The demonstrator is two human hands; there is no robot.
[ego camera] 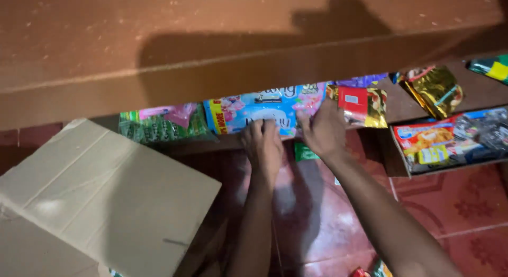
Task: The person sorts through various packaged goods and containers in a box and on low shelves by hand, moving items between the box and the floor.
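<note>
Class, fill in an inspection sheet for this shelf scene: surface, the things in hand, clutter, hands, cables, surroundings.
Surface: low brown shelf under a wooden counter, dimly lit.
Things in hand: light blue packet lying on the shelf edge.
Clutter: green packets, red and gold packet, gold packet, box of packets.
Hands: left hand and right hand both press on the blue packet; grip unclear.
Cables: nothing seen.
Surroundings: cardboard box on the left, red tiled floor.

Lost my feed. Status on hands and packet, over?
Left hand and right hand both pressing the light-blue packet on the shelf. Cardboard box left, clear.
</note>
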